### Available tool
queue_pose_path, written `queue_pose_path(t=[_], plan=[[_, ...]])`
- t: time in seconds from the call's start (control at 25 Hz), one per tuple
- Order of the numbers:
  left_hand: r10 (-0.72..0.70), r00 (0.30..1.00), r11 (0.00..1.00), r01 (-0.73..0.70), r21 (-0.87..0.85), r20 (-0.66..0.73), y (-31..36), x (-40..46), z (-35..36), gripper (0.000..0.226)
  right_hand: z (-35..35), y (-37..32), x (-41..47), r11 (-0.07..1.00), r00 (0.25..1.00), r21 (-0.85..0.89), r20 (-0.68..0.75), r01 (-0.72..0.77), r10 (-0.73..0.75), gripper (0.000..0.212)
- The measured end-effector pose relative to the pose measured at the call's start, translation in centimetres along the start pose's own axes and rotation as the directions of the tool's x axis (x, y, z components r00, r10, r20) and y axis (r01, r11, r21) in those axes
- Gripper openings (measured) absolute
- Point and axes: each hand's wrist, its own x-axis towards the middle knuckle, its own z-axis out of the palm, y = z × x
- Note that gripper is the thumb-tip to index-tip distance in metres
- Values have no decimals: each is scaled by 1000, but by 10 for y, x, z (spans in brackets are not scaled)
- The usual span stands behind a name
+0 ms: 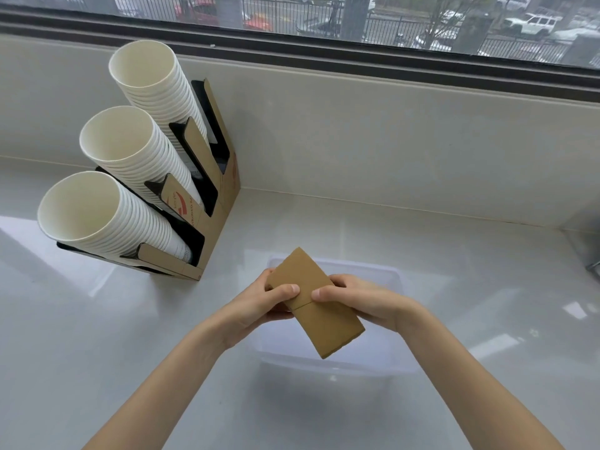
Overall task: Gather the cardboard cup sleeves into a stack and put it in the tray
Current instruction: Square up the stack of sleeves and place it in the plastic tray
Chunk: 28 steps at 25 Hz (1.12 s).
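Both hands hold the sleeve stack above the tray.

The left hand [259, 305] and right hand [357, 300] clamp the brown cardboard cup sleeves [316, 303] between them, thumbs on top, the stack tilted over the translucent plastic tray [394, 319] on the white counter [97, 336].

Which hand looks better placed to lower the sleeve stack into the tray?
Probably the right hand: it grips the brown cardboard sleeve stack over the clear plastic tray. The left hand pinches it at the tray's left edge.
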Motion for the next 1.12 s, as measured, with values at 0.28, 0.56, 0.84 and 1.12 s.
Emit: queue_pose_path(t=[0.28, 0.56, 0.84, 1.12], plan=[[19, 986, 972, 20, 234, -164, 13, 6, -2, 73, 15, 8, 4, 956, 1000, 292, -31, 12, -3, 48], [55, 905, 984, 23, 179, -422, -5, 5, -30, 43, 17, 17, 19, 883, 987, 469, -120, -35, 103, 19], [33, 846, 992, 37, 120, -532, -38, 8, -16, 32, 48, 37, 56, 855, 955, 498, -159, -142, 251, 37], [99, 826, 968, 49, 246, -555, -40, 9, -13, 32, 71, 39, 75, 860, 940, 488, -199, -151, 278, 37]])
